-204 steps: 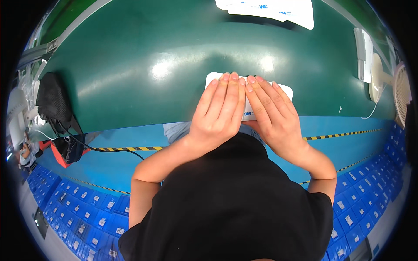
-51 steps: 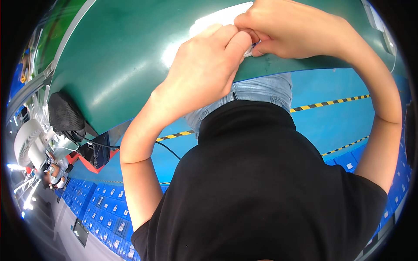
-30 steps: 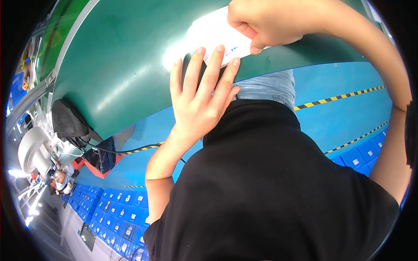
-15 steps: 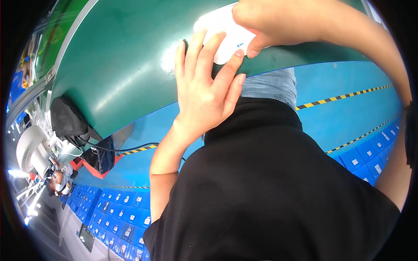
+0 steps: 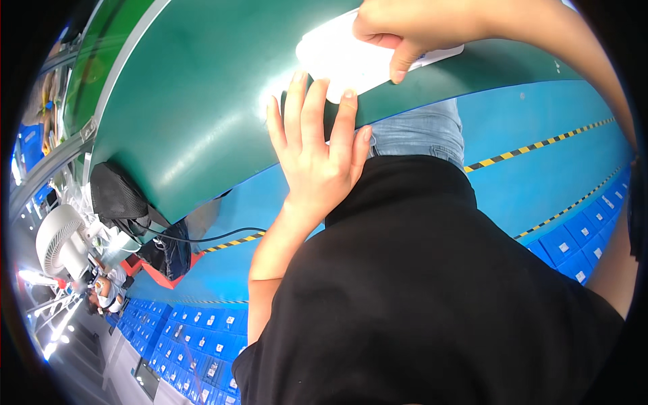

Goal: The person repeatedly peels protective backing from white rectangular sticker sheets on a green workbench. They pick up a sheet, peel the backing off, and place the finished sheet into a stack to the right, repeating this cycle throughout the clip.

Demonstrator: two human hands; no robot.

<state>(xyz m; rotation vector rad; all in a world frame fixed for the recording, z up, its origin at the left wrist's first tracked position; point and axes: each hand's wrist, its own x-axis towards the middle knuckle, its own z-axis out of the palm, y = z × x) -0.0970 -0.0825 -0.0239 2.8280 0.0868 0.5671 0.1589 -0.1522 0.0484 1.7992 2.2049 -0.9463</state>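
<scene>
A glossy white flat piece (image 5: 337, 57) with a rounded left end lies on the green tabletop (image 5: 196, 88) near its front edge. Its surface is washed out by glare, so its exact kind does not show. My right hand (image 5: 398, 30) is closed over its right part, thumb down by the near edge and fingers curled; the far fingertips are hidden. My left hand (image 5: 314, 142) is open, fingers spread, palm toward the table. Its middle fingertips reach the near left edge of the white piece.
A black mesh-like bag (image 5: 118, 192) sits at the table's left end, with a black cable (image 5: 202, 239) below. Beyond stand a white fan (image 5: 61, 236), a red crate (image 5: 165, 277) and rows of blue bins (image 5: 196, 344). Another person (image 5: 108, 290) is far left. Striped tape (image 5: 533, 148) crosses the blue floor.
My left hand has drawn back from on top of the white piece to its near edge. More of the piece shows right of my right hand. The whole view has shifted slightly.
</scene>
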